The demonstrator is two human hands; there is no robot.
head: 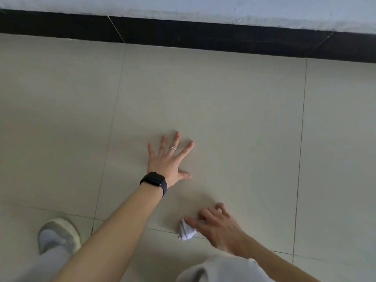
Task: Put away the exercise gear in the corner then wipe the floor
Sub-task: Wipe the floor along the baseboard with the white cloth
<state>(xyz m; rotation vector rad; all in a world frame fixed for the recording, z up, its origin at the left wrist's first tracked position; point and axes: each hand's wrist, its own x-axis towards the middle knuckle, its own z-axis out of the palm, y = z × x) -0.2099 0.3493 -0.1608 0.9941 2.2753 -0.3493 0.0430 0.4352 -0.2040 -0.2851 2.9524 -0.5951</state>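
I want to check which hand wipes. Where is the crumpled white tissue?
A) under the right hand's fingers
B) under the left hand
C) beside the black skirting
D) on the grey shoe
A: the crumpled white tissue lies under the fingers of the right hand; the left hand is spread flat on the tiled floor.

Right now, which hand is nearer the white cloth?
Right. The right hand is on the cloth, touching it. The left hand is spread flat on the floor, apart from the cloth and nearer the wall.
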